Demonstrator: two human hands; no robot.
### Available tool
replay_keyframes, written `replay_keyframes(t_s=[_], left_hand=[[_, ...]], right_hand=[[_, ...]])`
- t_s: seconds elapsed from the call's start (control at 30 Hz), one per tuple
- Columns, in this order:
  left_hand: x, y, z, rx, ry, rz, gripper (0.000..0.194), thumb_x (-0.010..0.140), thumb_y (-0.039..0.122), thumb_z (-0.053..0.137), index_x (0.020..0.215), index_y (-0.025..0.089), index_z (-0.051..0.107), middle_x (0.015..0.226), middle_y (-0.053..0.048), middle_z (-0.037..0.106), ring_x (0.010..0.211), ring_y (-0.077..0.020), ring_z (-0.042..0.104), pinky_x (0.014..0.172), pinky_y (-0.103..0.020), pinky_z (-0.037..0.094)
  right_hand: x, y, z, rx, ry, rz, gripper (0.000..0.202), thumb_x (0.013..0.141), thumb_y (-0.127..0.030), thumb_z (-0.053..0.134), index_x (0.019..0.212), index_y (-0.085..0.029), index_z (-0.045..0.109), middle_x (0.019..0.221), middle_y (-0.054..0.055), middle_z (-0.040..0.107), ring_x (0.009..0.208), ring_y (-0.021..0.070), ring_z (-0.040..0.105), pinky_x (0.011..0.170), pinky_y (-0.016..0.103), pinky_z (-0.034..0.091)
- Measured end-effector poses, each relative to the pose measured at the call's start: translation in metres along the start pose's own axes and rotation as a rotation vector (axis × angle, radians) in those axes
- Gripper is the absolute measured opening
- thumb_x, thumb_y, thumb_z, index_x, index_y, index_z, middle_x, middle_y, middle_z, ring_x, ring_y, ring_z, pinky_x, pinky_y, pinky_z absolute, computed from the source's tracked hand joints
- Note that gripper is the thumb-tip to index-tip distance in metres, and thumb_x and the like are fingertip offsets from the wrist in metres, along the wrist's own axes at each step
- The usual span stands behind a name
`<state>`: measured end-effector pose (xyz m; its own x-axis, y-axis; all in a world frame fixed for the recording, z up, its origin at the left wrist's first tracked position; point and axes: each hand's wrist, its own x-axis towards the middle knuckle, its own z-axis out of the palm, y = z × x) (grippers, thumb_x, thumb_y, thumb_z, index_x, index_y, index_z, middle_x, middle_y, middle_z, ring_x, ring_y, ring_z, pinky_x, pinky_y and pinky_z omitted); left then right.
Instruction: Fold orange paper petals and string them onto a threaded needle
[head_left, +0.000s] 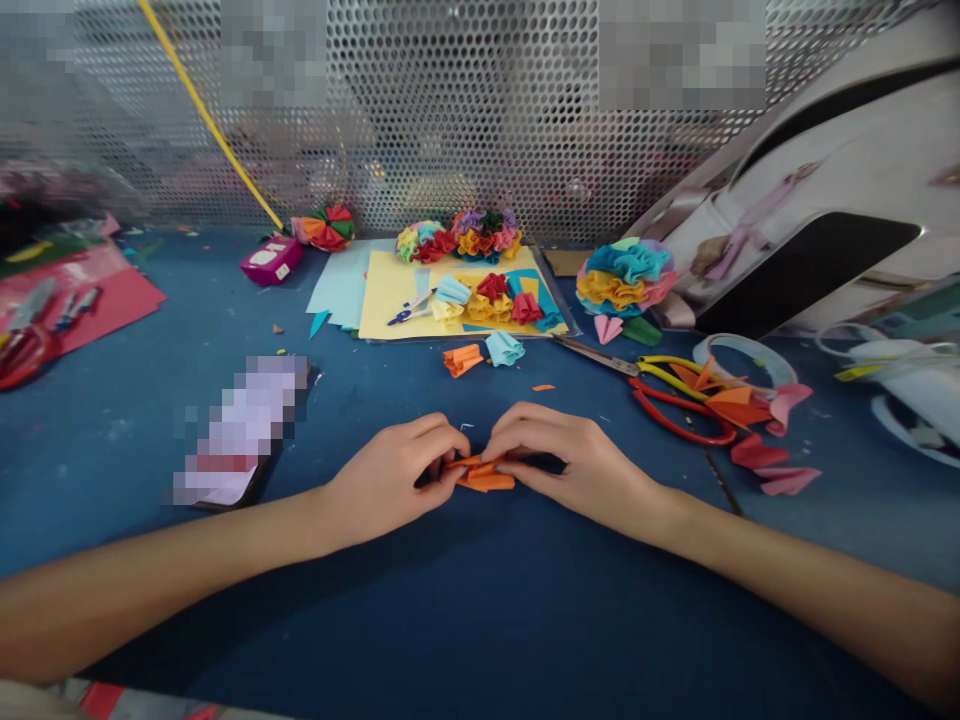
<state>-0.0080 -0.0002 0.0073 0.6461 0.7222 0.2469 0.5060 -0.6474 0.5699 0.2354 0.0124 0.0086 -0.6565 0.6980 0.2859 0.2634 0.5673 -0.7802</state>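
Between my two hands is a small folded piece of orange paper (486, 478), low over the blue table. My left hand (401, 465) pinches its left end between thumb and fingers. On the other side, my right hand (566, 460) grips the right end the same way. Fingertips cover part of the folds. Just beyond the hands lie a pleated orange paper piece (463, 360) and a pleated light blue one (505, 348). A thin orange scrap (544, 387) rests near my right hand.
Red-handled scissors (682, 415), a tape roll (784, 365) and folded paper petals (786, 481) lie at right. Behind stand yellow paper sheets (382, 290) and a ruffled paper ball (626, 275). A phone (259, 430) lies left; a white bag (847, 150) with another phone (817, 270) is at right.
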Motion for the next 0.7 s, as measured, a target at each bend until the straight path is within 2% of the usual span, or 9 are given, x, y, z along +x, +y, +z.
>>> replay_keyframes(t_s=[0.23,0.4,0.7], left_hand=[[-0.0017,-0.0013,0.0005,-0.089,0.014,0.028,0.012,0.093,0.01,0.059,0.101,0.018,0.063,0.091,-0.002,0.065,0.073,-0.0104,0.064,0.069,-0.021,0.052],[-0.0007,-0.0012,-0.0018,-0.128,0.03,-0.006,0.016,0.092,0.006,0.058,0.101,0.018,0.064,0.089,0.0,0.069,0.073,-0.0097,0.065,0.067,-0.019,0.051],[0.0008,0.0013,-0.0052,-0.151,0.02,-0.057,0.016,0.093,0.006,0.054,0.098,0.018,0.064,0.089,0.001,0.071,0.073,-0.0096,0.065,0.065,-0.018,0.047]], right_hand=[[0.0008,-0.0063,0.0015,-0.118,0.009,-0.014,0.004,0.098,-0.023,0.063,0.098,-0.021,0.066,0.094,0.005,0.064,0.075,0.0139,0.065,0.07,0.026,0.056],[0.0008,-0.0052,0.0045,-0.147,-0.024,-0.002,0.008,0.099,-0.026,0.062,0.104,-0.021,0.066,0.099,0.006,0.063,0.075,0.0141,0.065,0.068,0.025,0.054],[0.0027,-0.0058,0.0069,-0.16,-0.04,-0.006,0.005,0.099,-0.022,0.062,0.101,-0.019,0.064,0.102,0.006,0.06,0.074,0.0128,0.063,0.068,0.025,0.052]])
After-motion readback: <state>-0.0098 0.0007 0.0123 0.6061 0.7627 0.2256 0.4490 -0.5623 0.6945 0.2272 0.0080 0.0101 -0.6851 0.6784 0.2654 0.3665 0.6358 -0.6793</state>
